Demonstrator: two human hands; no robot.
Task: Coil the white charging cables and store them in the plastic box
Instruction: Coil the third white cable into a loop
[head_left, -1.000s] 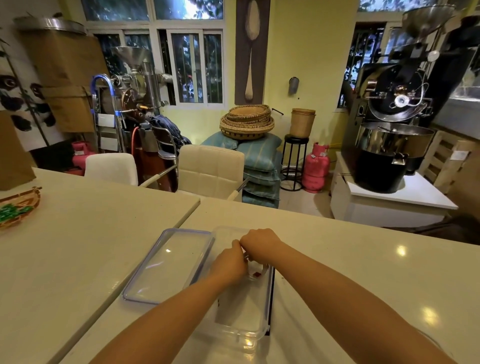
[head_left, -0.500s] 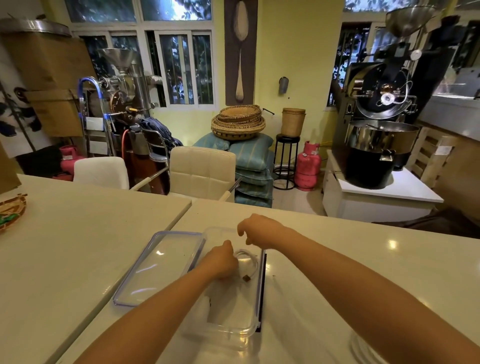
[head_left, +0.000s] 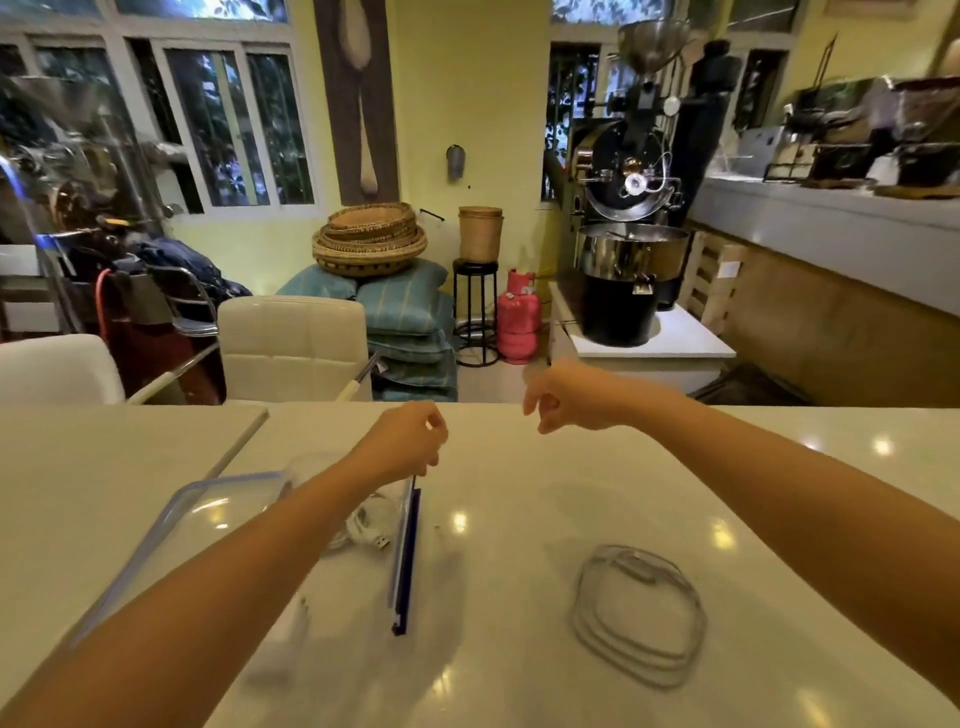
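The clear plastic box (head_left: 404, 566) with a blue rim lies on the white counter in front of me. A coiled white charging cable (head_left: 363, 525) rests inside it, USB plug toward the right wall. My left hand (head_left: 408, 441) hovers over the box's far right corner, fingers curled with nothing in them, fingertips close to the rim. My right hand (head_left: 571, 397) is raised above the counter's far edge, loosely curled and holding nothing. A second white cable (head_left: 639, 613) lies in loose loops on the counter to the right, blurred.
The box's clear lid (head_left: 208, 519) lies flat just left of the box. Two cream chairs (head_left: 293, 345) stand behind the counter. A seam separates this counter from another tabletop (head_left: 104, 467) on the left.
Both hands have lifted out of the box and left the coiled cable inside. My right hand swung up and to the right. The view turned right, which brought the second cable into sight.
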